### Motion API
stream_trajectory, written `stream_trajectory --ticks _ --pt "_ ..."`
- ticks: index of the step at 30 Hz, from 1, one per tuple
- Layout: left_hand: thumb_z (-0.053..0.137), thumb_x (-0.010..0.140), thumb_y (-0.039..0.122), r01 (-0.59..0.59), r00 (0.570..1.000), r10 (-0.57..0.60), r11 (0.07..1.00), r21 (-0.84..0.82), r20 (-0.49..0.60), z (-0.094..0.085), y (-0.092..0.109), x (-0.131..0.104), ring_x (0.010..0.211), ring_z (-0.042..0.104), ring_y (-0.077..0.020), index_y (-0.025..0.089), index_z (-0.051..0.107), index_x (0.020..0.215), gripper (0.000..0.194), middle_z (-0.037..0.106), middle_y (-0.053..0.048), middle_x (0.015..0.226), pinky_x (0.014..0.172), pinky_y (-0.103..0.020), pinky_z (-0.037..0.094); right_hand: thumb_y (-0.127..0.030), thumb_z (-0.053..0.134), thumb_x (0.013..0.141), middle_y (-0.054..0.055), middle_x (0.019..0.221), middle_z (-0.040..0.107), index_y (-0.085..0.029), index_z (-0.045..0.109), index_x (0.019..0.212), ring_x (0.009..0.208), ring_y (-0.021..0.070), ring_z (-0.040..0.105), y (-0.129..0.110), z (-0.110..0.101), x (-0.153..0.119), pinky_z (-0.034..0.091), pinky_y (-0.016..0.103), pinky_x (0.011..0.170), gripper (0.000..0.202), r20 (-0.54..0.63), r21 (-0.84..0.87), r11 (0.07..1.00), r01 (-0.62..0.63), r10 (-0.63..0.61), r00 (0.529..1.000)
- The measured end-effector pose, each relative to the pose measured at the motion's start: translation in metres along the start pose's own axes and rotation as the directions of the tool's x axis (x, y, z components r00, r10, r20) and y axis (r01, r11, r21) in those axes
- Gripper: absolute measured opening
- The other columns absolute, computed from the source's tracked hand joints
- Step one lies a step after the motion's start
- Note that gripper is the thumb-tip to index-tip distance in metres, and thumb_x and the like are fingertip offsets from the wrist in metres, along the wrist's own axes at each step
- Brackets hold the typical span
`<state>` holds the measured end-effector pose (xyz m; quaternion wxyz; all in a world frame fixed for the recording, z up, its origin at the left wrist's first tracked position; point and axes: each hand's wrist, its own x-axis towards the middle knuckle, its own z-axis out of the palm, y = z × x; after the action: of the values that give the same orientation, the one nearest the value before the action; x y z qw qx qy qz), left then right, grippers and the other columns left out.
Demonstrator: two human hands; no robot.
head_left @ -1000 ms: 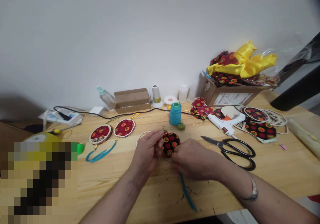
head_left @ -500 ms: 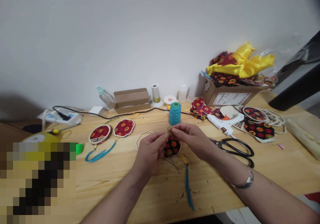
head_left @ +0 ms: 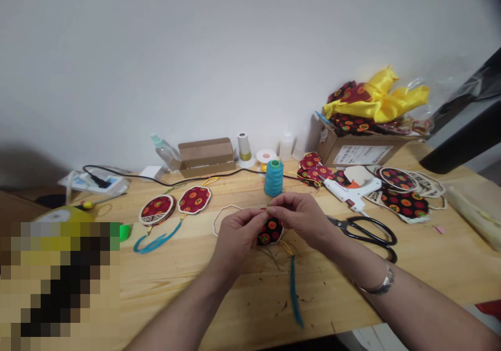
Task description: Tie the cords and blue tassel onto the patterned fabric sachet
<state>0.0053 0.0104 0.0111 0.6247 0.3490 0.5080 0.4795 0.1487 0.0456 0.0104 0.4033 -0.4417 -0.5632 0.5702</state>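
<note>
Wooden table (head_left: 430,267): work surface. Scissors (head_left: 364,231), glue gun (head_left: 350,190), blue thread spool (head_left: 273,178): within reach. Left hand (head_left: 238,236), right hand (head_left: 303,218): fingertips pinching cord above patterned fabric ornament (head_left: 271,231), lifted over table centre, seemingly for knotting; blue tassel (head_left: 294,293) trailing.

Left hand (head_left: 238,236) and right hand (head_left: 301,218) pinch top of black patterned fabric ornament (head_left: 271,231) over wooden table (head_left: 430,257). Blue tassel (head_left: 294,293) trails from ornament toward table edge. Teal thread spool (head_left: 273,178) upright just behind hands. Black scissors (head_left: 368,231) right of right hand, white glue gun (head_left: 350,190) beyond them. Two red ornaments (head_left: 176,206) lie left.
</note>
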Motion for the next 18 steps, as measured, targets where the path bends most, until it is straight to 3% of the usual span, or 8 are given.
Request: stream_trajectory --ticks 8,13,18 --pt "0.073 0.062 0.037 -0.009 1.0 0.009 1.0 0.007 0.003 0.0003 0.0004 -0.0015 0.047 0.049 -0.0086 0.013 0.072 0.076 0.028 0.059 -0.001 0.053 0.049 -0.022 0.043 -0.03 0.063 0.07 -0.003 0.06 0.054 -0.015 0.061 0.068 0.052 0.0076 0.043 -0.0039 -0.0012 -0.0012 0.035 0.022 0.049 0.015 0.023 -0.028 0.999 -0.016 0.017 1.0" --pt "0.073 0.064 0.033 -0.008 0.999 0.009 1.0 -0.023 0.042 0.0012 0.0001 -0.0022 0.057 0.056 -0.0108 0.013 0.072 0.078 0.024 0.065 -0.004 0.065 0.058 -0.024 0.046 -0.032 0.062 0.07 -0.004 0.057 0.051 -0.015 0.058 0.067 0.05 0.0071 0.04 -0.0066 -0.0004 -0.0022 0.032 0.021 0.047 0.018 0.022 0.014 0.999 -0.044 0.043 0.999" --pt "0.073 0.063 0.034 -0.02 1.0 0.02 1.0 -0.005 0.011 -0.0001 -0.0006 -0.0018 0.057 0.057 -0.0132 0.013 0.072 0.076 0.025 0.064 -0.004 0.062 0.054 -0.024 0.046 -0.037 0.062 0.071 -0.004 0.054 0.047 -0.014 0.057 0.066 0.048 0.0064 0.037 -0.0058 0.0004 -0.002 0.029 0.021 0.045 0.024 0.059 0.071 0.995 -0.074 0.07 0.996"
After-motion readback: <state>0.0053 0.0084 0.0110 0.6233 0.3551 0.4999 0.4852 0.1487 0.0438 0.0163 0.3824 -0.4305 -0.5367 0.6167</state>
